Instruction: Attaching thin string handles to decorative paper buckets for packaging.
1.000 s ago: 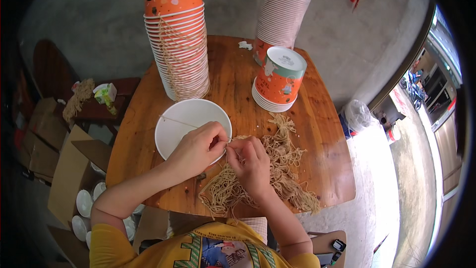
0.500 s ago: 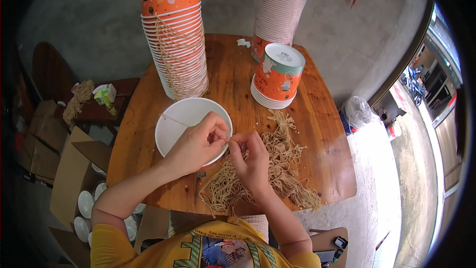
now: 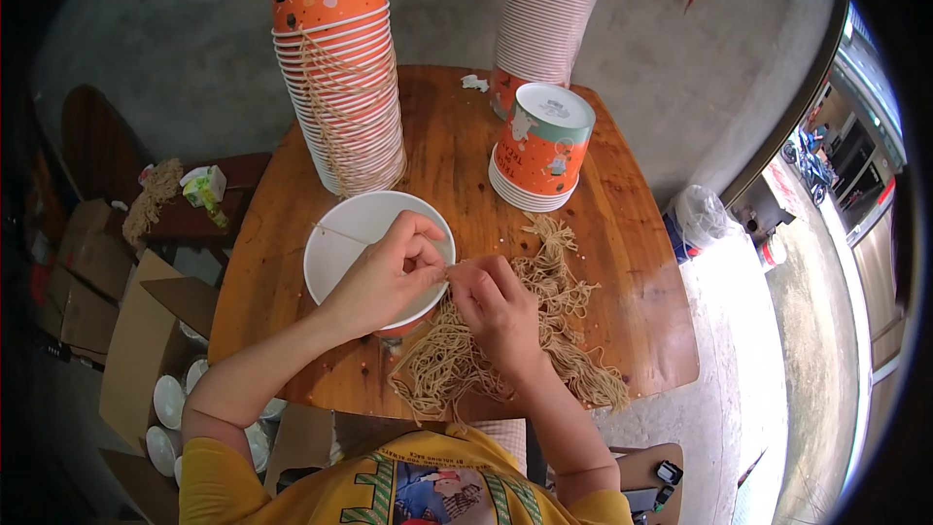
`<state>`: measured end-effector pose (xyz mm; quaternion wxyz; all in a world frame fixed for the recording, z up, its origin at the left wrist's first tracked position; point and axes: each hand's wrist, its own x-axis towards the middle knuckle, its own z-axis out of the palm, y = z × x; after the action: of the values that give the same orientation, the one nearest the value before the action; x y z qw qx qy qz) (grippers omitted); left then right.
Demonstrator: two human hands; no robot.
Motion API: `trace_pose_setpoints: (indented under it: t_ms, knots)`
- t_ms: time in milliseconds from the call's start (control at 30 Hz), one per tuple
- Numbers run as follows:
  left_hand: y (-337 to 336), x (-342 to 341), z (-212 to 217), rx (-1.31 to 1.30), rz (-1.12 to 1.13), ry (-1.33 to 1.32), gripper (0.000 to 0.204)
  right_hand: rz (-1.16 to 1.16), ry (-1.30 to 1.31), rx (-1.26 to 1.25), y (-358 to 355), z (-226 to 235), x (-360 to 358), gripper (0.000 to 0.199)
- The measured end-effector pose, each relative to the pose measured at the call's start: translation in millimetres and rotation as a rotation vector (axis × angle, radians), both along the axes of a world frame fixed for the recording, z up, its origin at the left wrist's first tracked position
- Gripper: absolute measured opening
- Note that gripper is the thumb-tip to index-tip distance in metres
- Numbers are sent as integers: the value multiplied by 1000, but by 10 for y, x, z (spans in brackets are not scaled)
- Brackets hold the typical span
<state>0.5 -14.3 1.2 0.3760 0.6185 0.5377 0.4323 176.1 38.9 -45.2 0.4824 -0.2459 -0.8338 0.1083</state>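
Note:
A white-lined paper bucket [image 3: 335, 267] stands upright at the table's near left, its mouth facing up. One thin tan cord [image 3: 340, 233] runs from its far left wall toward my left hand [image 3: 394, 267]. Over the bucket's right rim, that hand pinches the cord between thumb and fingers. Close beside it, my right hand [image 3: 498, 311] is closed in a pinch on the cord at the same rim; the exact spot is partly hidden by the fingers. Under and around my right hand spreads a heap of loose tan cords [image 3: 442, 369].
A tall stack of orange buckets [image 3: 355, 107] with cords draped down it stands at the back left of the wooden table [image 3: 641, 311]. Upside-down buckets [image 3: 544, 151] and a plastic-wrapped stack [image 3: 549, 5] stand back right. An open cardboard box [image 3: 136, 360] holds white-bottomed buckets at lower left.
My right hand has turned, its knuckles rolling up and slightly right, while still pinching at the rim. My left hand has barely moved.

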Motion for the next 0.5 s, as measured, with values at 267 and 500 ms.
trace_pose_setpoints:
  t_ms: [267,500]
  knots:
    - [-35,78,-23,79,48,105,31,63,-126,-14,95,152,-35,21]
    - [-17,63,5,81,21,125,29,625,125,-1523,350,258,69,12]
